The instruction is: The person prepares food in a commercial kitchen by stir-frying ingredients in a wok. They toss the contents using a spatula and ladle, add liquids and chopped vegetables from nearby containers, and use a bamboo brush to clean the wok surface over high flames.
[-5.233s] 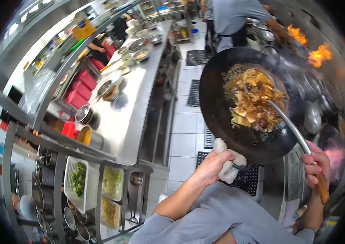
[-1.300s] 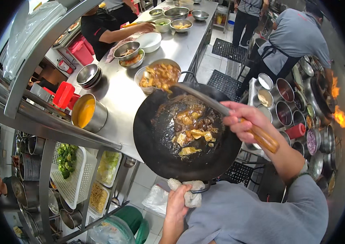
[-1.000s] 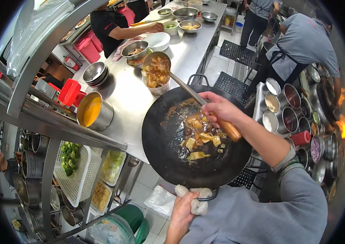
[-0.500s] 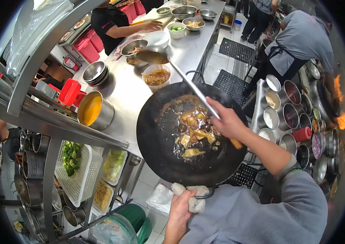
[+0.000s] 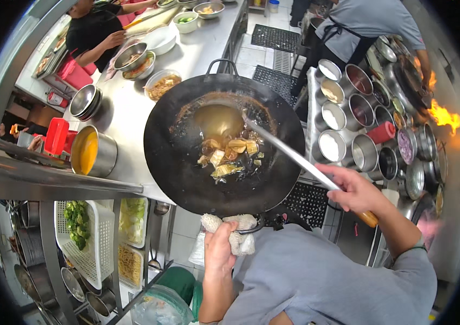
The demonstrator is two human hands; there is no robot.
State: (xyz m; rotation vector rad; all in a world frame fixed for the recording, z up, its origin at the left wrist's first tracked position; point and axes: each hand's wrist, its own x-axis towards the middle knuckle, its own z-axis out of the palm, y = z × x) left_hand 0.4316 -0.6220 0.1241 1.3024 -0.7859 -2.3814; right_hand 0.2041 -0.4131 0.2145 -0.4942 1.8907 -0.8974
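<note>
The step seems scooping in the wok (image 5: pixel 178 181) right of the table (image 5: pixel 126 162), left grip (image 5: pixel 220 245) clenched on the handle cloth (image 5: pixel 243 244), right grip (image 5: pixel 353 188) curled round the ladle (image 5: pixel 281 143), which should slide under the saucy stir-fry (image 5: pixel 229 153).

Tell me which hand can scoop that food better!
Likely the right hand: it holds the ladle, in the wok by the food. The left hand holds a cloth at the wok's handle.

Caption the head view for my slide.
Left hand clasps cloth around wok handle; right hand holds metal ladle inside the wok.
</note>
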